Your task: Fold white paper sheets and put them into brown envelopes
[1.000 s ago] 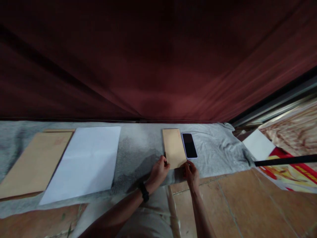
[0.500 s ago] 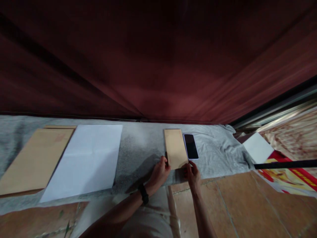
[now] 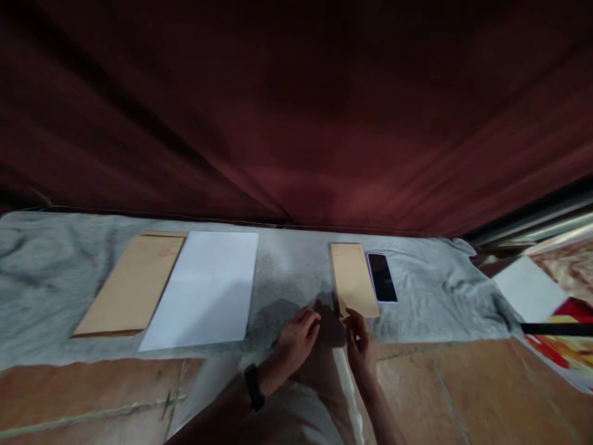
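My left hand (image 3: 296, 339), with a dark watch (image 3: 254, 387) on its wrist, hovers by the front edge of the grey cloth. Its fingers are curled together, and nothing shows in them. My right hand (image 3: 362, 349) is at the lower left corner of a stack of small brown envelopes (image 3: 354, 278), thumb and finger closed in a pinch. Whether the pinch holds anything is too small to make out. Just right of the envelopes lies a phone (image 3: 382, 278) with a dark screen and pale case.
On the left, a stack of white paper (image 3: 206, 284) lies beside larger brown envelopes (image 3: 132, 284). Grey cloth (image 3: 291, 266) covers the narrow surface, with a dark red curtain (image 3: 296, 154) behind it. A white sheet (image 3: 530, 287) and a black bar (image 3: 556, 330) are at the right.
My left hand has come off the small envelopes and moved apart from them. My right hand has shifted from their lower right corner to the lower left. The view has turned left.
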